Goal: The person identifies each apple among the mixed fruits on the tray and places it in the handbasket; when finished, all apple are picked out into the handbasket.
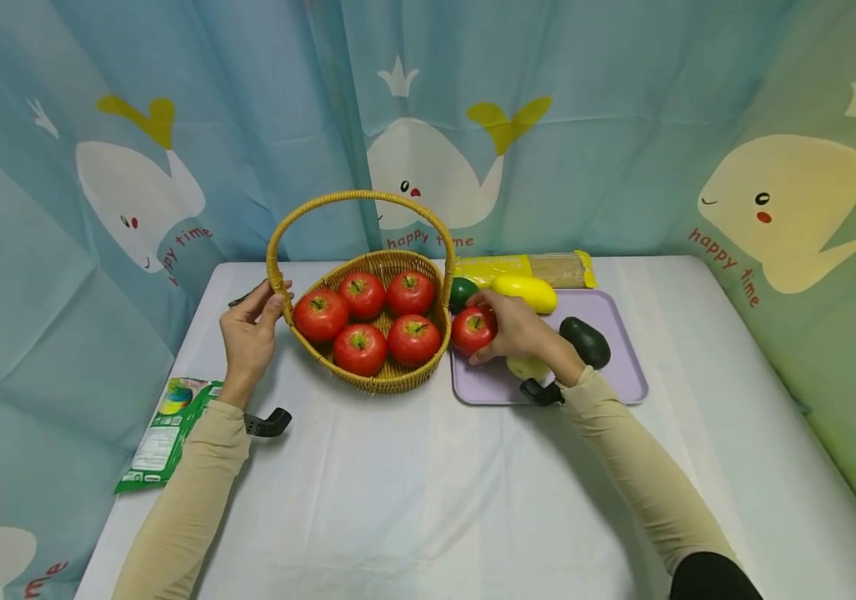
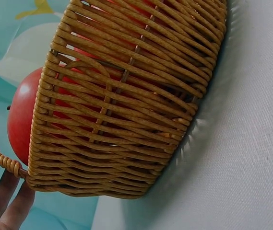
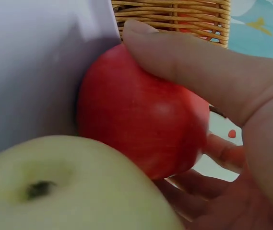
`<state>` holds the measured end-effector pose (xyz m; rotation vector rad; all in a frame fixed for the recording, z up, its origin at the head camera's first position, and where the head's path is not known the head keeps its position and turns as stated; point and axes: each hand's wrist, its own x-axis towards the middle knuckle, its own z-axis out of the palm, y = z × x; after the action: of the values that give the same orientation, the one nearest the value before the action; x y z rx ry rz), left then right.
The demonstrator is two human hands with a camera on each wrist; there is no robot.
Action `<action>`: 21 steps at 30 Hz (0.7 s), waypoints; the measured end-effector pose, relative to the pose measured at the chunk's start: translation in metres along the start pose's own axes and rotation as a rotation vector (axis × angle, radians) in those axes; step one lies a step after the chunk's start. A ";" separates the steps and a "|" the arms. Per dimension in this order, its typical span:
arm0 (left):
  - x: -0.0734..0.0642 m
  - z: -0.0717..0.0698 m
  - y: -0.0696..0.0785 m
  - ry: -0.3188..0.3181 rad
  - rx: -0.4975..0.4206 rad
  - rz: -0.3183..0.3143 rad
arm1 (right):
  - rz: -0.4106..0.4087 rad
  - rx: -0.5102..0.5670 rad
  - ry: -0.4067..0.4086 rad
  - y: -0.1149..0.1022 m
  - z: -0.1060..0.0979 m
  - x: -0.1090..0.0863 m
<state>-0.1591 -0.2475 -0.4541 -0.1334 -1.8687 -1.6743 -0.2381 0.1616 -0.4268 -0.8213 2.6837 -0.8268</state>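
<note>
A wicker basket [image 1: 390, 385] with a tall arched handle holds several red apples [image 1: 360, 349]. My left hand [image 1: 249, 333] grips the left foot of the handle [image 2: 1, 159]; in the left wrist view the fingers lie behind it, and the thumb is out of sight. Just right of the basket, my right hand [image 1: 513, 327] holds another red apple [image 3: 143, 112] at the left side of a lilac tray [image 1: 626, 385]. Thumb and fingers are on opposite sides of this apple. A pale green fruit [image 3: 74, 182] sits close beside it, partly hidden under the right wrist in the head view.
On the tray lie a dark green avocado-like fruit [image 1: 585, 342], a long yellow fruit or vegetable [image 1: 525, 293] and a green round item [image 1: 463, 293]. Behind it is a yellow pack of noodles [image 1: 525, 269]. A green packet [image 1: 165, 433] lies by the left forearm. Curtains [image 1: 608, 125] surround the table.
</note>
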 end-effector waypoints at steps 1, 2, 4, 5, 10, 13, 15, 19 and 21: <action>0.000 0.000 0.000 0.000 -0.009 0.002 | -0.004 0.006 0.003 0.000 0.000 0.000; 0.000 0.000 0.000 0.000 -0.017 0.004 | -0.009 0.013 0.008 -0.001 -0.001 -0.001; 0.000 0.000 0.000 -0.002 -0.029 0.011 | -0.015 0.024 0.020 -0.001 -0.002 -0.002; 0.000 0.000 0.000 -0.003 -0.033 0.014 | -0.023 0.028 0.029 -0.001 -0.002 -0.003; 0.000 0.000 0.000 0.000 -0.016 0.019 | -0.047 0.044 0.082 -0.001 -0.007 -0.006; 0.000 -0.001 -0.001 0.005 -0.006 0.014 | -0.046 0.075 0.106 -0.001 -0.011 -0.009; 0.001 0.000 -0.001 0.004 -0.003 0.017 | -0.048 0.105 0.121 0.000 -0.014 -0.011; 0.001 0.000 -0.001 0.002 -0.017 0.024 | -0.050 0.191 0.125 0.000 -0.019 -0.015; 0.000 0.000 -0.001 0.002 -0.022 0.024 | -0.046 0.234 0.115 0.000 -0.022 -0.017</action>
<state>-0.1600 -0.2478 -0.4550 -0.1628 -1.8408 -1.6788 -0.2316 0.1812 -0.4079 -0.8033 2.6040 -1.2060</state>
